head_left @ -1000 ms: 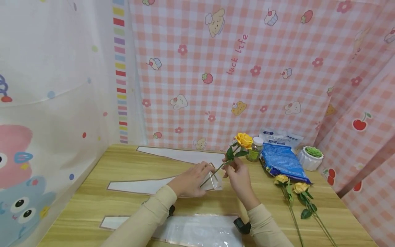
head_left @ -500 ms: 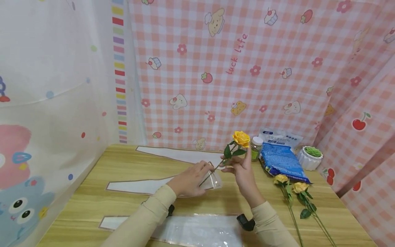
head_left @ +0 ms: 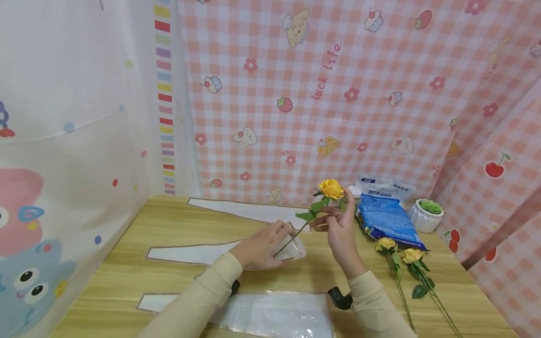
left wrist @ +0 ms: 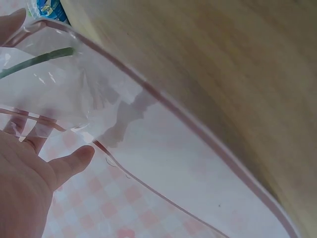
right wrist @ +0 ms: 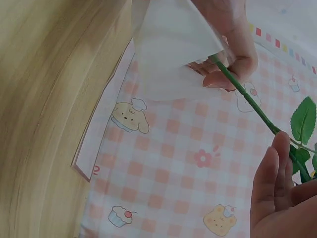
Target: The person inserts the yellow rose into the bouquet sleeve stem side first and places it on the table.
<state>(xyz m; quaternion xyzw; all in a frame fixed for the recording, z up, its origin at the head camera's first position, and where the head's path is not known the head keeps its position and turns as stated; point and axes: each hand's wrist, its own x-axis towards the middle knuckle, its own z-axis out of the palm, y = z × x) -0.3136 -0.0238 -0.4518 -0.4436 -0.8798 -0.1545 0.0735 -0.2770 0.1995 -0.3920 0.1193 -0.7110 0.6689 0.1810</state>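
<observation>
My left hand [head_left: 259,246] holds a clear, brown-edged flower sleeve [head_left: 297,248] by its mouth. A yellow artificial rose [head_left: 331,188] slants across that mouth, and in the left wrist view the end of its green stem [left wrist: 37,62] lies within the plastic. With my right hand [head_left: 343,239] I pinch the stem just below the leaves; one finger points up beside the bloom. The right wrist view shows my right fingertips on the stem [right wrist: 252,101], while left fingers curl at the sleeve's edge. The bloom is outside that view.
More flat sleeves, one behind [head_left: 249,211] and a pile in front [head_left: 274,312], lie on the wooden table [head_left: 122,234]. Two yellow roses [head_left: 412,256] rest at right. Beyond them are a blue packet [head_left: 386,218], a white-lidded jar [head_left: 354,191] and a potted succulent [head_left: 426,216].
My right hand has shifted rightward, and one finger now rises beside the bloom. The rose's leaves have turned and sit slightly lower. My left hand stays at the sleeve.
</observation>
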